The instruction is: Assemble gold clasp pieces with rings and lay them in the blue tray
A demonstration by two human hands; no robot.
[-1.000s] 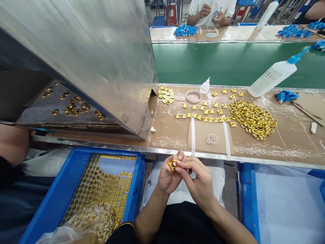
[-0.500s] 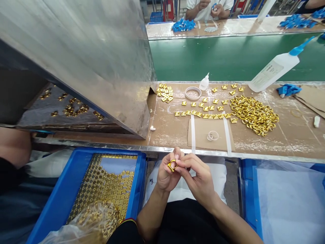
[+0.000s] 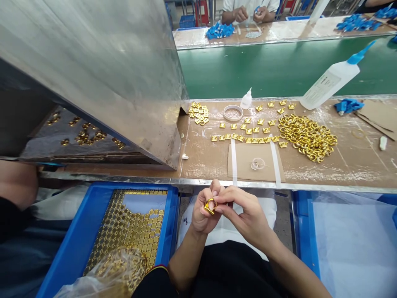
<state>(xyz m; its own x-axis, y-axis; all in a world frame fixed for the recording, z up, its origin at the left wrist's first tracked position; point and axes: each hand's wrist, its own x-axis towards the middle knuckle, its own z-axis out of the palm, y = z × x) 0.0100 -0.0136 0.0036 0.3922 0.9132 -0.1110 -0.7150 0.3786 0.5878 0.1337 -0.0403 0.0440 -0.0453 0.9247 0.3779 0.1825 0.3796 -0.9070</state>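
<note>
The left hand (image 3: 202,215) grasps a gold ring (image 3: 209,211) between thumb and fingers; the right hand (image 3: 245,209) pinches the same ring's band from the other side, thumb against forefinger. The ring is held in the air, short of the worktop (image 3: 204,161) edge and above the person's lap. Just beyond lies a card (image 3: 254,176) under two strips of tape (image 3: 276,161), with a clear loop (image 3: 257,164) on it. Past the card, gold pieces stand in a close row (image 3: 254,140), with others spaced singly behind. A heap (image 3: 308,138) of rings lies to the right, a smaller cluster (image 3: 198,114) to the left. Nearer the person, a blue tray (image 3: 172,215) carries ranks of gold pieces and a bag (image 3: 116,269) of more. Assessment: one unit is in work, not yet set down; the rows seem to be pieces already laid out, though whether finished or waiting cannot be determined. Judging by the heap, much appears outstanding.
</note>
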